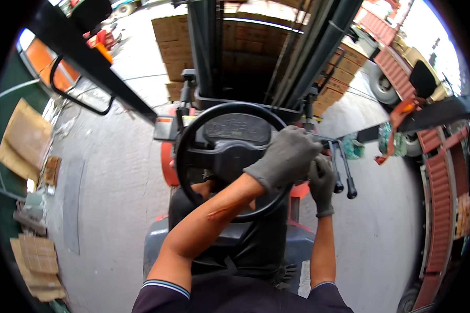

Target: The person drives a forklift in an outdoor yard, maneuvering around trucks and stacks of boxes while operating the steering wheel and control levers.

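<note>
Head view: gloved left hand (pixel 285 156) clamped on steering wheel (pixel 230 159) at three o'clock of rim. Gloved right hand (pixel 322 181) closed around lever (pixel 335 169) just beside wheel. Stacked cardboard boxes (pixel 256 47) at twelve o'clock behind mast.

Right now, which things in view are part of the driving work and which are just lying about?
In use:
- left hand on the steering wheel
- right hand by the control levers
- stacked cartons beyond the mast

Lying about:
- flattened cardboard
- red truck
</note>
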A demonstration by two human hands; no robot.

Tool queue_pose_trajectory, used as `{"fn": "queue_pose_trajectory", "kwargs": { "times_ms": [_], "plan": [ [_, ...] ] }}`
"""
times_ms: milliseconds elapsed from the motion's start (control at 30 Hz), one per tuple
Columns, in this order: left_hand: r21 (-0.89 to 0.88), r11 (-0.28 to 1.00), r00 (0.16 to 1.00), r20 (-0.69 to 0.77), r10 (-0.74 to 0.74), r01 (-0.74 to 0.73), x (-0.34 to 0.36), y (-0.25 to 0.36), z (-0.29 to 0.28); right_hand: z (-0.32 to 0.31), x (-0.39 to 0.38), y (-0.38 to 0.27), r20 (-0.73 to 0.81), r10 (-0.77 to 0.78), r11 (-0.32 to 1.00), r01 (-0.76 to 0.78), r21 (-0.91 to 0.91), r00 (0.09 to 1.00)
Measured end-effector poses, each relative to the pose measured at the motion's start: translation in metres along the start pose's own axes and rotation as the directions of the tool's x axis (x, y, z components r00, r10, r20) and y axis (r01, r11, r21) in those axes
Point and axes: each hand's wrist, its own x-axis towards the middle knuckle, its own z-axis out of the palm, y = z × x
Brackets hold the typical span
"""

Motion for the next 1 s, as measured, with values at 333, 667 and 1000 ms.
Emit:
{"fn": "queue_pose_trajectory", "kwargs": {
  "times_ms": [333,667,1000],
  "plan": [
    [0.017,1.000,0.999,0.050,0.000,-0.001,-0.001,0.050,-0.011,-0.008,-0.007,0.002,-0.175,-0.058,0.998,0.056,-0.017,0.983],
    [0.057,0.998,1.000,0.015,0.024,-0.025,-0.011,0.064,0.042,-0.016,-0.015,0.038,-0.066,-0.006,0.998,0.010,0.063,0.998],
    [0.053,0.998,0.993,0.117,0.027,-0.033,-0.014,0.057,0.036,-0.020,-0.009,0.020,0.033,0.031,0.996,-0.033,0.081,0.999]
  ]
}}
